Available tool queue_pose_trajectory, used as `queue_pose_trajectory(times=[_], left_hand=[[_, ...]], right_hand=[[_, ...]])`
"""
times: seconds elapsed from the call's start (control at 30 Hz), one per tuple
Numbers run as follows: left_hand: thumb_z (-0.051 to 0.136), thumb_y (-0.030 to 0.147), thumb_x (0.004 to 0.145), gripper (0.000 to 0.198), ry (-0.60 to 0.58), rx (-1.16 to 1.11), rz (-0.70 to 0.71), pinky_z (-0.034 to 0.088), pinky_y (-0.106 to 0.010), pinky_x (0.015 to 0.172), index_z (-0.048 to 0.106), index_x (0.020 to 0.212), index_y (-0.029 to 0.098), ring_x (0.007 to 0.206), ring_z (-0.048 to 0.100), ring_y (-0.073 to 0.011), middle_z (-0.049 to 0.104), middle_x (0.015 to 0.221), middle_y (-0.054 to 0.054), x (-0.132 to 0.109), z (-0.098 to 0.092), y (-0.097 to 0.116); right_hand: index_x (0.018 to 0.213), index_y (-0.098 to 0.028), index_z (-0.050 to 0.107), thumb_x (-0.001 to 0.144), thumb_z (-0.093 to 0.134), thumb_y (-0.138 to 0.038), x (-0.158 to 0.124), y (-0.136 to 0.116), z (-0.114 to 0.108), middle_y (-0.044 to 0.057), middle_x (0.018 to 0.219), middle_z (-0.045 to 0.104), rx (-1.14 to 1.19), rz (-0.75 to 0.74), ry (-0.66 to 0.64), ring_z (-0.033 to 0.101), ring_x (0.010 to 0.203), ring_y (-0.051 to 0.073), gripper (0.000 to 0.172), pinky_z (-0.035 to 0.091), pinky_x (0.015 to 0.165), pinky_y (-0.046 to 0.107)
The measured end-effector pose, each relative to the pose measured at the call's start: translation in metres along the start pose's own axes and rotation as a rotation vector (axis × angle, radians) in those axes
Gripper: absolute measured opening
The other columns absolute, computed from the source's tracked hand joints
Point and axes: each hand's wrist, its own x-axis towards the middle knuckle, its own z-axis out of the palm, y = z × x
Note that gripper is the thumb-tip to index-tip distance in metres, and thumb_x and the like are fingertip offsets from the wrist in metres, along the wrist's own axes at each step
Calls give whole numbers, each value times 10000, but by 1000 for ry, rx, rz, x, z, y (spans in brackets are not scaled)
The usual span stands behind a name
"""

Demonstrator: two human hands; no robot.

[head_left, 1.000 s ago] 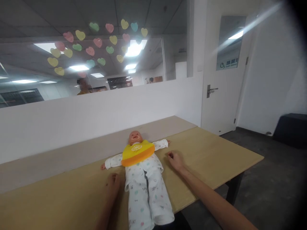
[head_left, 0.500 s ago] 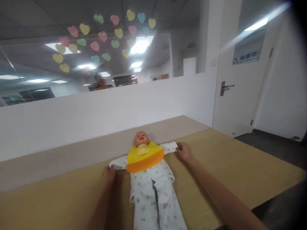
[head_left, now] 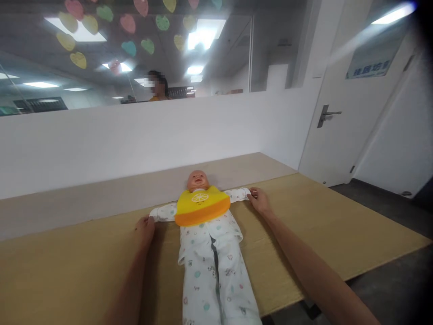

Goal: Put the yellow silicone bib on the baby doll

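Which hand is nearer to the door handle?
Right. The right hand sits at the end of the doll's sleeve on the side towards the door handle. The left hand is at the opposite sleeve, with the whole doll between it and the door.

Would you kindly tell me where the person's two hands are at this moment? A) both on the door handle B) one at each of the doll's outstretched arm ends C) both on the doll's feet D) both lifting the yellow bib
B: the left hand and right hand each meet a sleeve end of the doll.
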Motion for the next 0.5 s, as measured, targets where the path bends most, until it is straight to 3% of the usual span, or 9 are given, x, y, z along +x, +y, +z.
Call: queue_pose_trajectory(times=[0.23, 0.37, 0.5], left_hand=[[375, 380, 911, 407, 77, -31, -71, 408, -285, 701, 656, 977, 94, 814, 599, -197, 639, 828, -52, 3, -4, 4], [397, 503, 893, 462, 117, -11, -110, 430, -326, 724, 681, 915, 140, 826, 613, -242, 652, 841, -79, 8, -7, 8], [477, 558, 833, 460, 140, 65, -104, 465, -386, 792, 702, 963, 178, 913, 623, -299, 699, 990, -112, 25, 0, 9]], right_hand=[[1110, -113, 581, 754, 513, -174, 9, -7, -5, 78, 843, 684, 85, 63, 30, 576, 573, 119, 368, 484, 538, 232], [1129, -105, 593, 751, 572, -259, 18, -11, -5, 31, 702, 653, 116, 88, 27, 516, 473, 111, 409, 426, 469, 229], [1102, -103, 598, 723, 631, -336, 31, -8, 5, 11, 666, 628, 133, 57, 75, 519, 496, 114, 445, 419, 468, 221]])
